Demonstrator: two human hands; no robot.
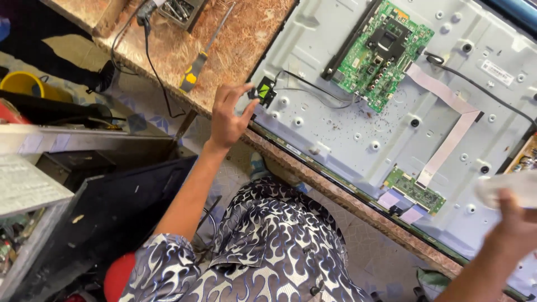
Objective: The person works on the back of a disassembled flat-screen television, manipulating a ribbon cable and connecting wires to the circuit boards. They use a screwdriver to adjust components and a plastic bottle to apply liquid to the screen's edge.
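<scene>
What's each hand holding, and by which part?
Left hand: fingers pinch the small black module at its left edge. Right hand: grips a white cloth-like wad from below; it is too blurred to identify.

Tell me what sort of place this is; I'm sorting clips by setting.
Most likely an electronics repair workshop. An opened flat television panel with a green circuit board lies on a worn wooden bench, beside a screwdriver. The left hand holds a small black part.
</scene>
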